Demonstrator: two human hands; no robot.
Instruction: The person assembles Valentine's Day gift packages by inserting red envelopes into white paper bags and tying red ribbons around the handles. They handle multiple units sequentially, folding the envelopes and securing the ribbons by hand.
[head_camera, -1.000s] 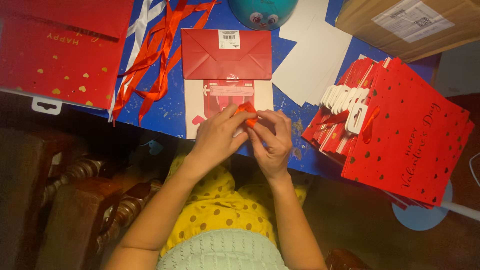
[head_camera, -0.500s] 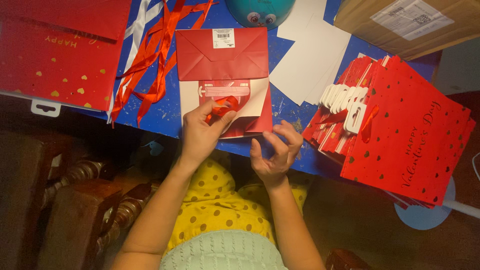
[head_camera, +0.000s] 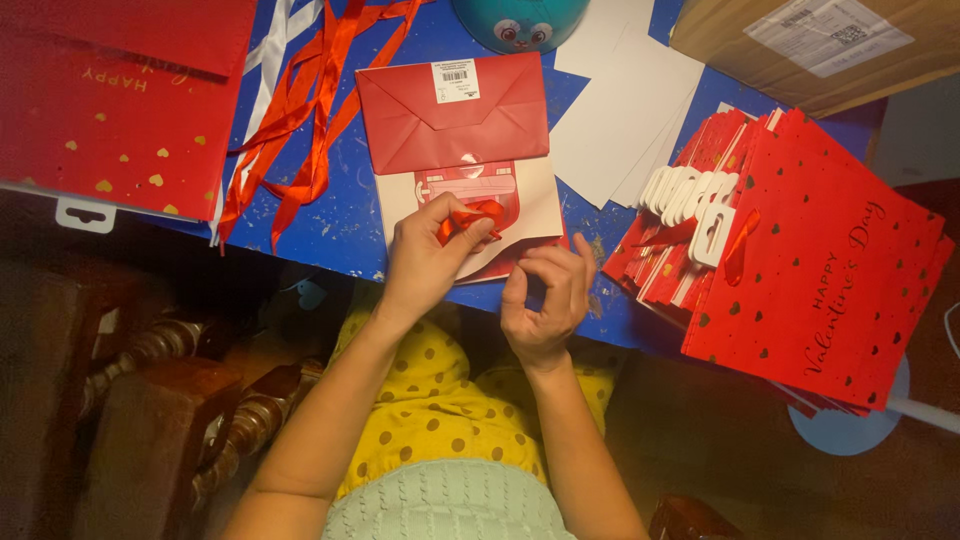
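Left hand: fingers pinched closed on a small loop of glossy red satin ribbon, held just above the lower half of a flat red paper gift bag with a folded base and white barcode sticker. The ribbon piece sits over the bag's white card insert, near its middle.

Right hand: fingers curled but loose, thumb and forefinger close together without gripping anything visible; it hovers just beside the bag's lower right corner, at the front edge of the blue painted tabletop.

Risk, as a judgement: the ribbon is slick and held by one pinch only; a slackened grip could let the loop spring open or slide off. With the right hand off the bag, the bag could shift under any tug.

Surroundings: loose red and white ribbon strands lie to the left, white paper sheets to the right, and a fanned stack of red heart-printed gift bags further right.
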